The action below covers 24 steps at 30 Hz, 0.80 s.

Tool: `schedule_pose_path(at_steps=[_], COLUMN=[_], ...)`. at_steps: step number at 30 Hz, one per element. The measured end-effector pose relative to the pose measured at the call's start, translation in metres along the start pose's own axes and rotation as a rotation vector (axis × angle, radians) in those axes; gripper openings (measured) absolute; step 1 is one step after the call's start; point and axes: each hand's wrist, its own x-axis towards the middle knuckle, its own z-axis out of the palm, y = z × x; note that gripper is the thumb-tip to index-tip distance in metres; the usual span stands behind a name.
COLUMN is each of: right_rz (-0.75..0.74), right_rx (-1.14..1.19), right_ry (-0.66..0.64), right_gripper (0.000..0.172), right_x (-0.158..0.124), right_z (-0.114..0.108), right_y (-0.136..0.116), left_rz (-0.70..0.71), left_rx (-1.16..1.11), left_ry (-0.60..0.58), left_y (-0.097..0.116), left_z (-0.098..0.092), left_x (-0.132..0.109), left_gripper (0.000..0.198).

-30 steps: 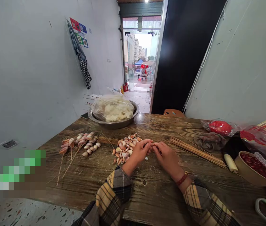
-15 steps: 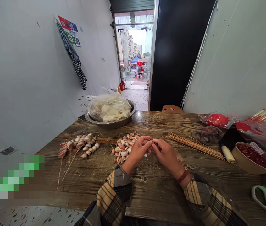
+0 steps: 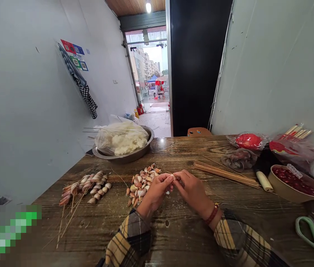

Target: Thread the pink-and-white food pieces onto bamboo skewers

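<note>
My left hand (image 3: 157,190) and my right hand (image 3: 193,190) meet fingertip to fingertip above the table, both closed in a pinch. Between them is a small pale-brown thing, seemingly a garlic clove (image 3: 173,177), mostly hidden by the fingers. Just left of and behind my left hand lies a heap of loose garlic cloves (image 3: 139,183). Farther left, garlic cloves threaded on skewers (image 3: 86,184) rest in a cluster, the thin stick ends pointing toward me. Right of my right hand lies a bundle of bare bamboo skewers (image 3: 226,173).
A metal basin (image 3: 123,157) holding a plastic bag of white stuff (image 3: 126,139) stands at the back left. On the right are a crumpled cloth (image 3: 239,158), a bowl (image 3: 287,193) of dark red pieces and green-handled scissors (image 3: 308,231). The wooden table (image 3: 185,237) meets the left wall.
The camera view has tilted up and shifted slightly right, so the table things appear lower and farther left. My hands stay pinched together, with the fingers slightly moved.
</note>
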Motion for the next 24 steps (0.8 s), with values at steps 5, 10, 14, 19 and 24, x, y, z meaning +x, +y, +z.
schedule_pose_path(at_steps=[5, 10, 14, 19, 24], right_rz=[0.031, 0.058, 0.057, 0.063, 0.093], right_rx=[0.048, 0.074, 0.079, 0.127, 0.182], right_ry=[0.002, 0.001, -0.011, -0.028, 0.024], right_gripper=[0.005, 0.006, 0.007, 0.007, 0.008], right_x=[0.0002, 0.0006, 0.0008, 0.0017, 0.0009], right_z=[-0.0001, 0.0007, 0.0004, -0.0024, -0.0008], right_y=[0.0, 0.0012, 0.0018, -0.0001, -0.0039], left_rz=[-0.031, -0.024, -0.004, -0.018, -0.026], left_rx=[-0.039, -0.073, -0.07, -0.117, -0.198], left_ry=[0.008, -0.024, -0.001, 0.058, 0.084], left_y=[-0.0005, 0.0017, 0.0046, 0.0067, 0.0051], left_z=[0.0022, 0.0043, 0.005, 0.0056, 0.0058], left_x=[-0.0017, -0.003, -0.0026, -0.0017, -0.0028], left_gripper=[0.029, 0.027, 0.026, 0.027, 0.028])
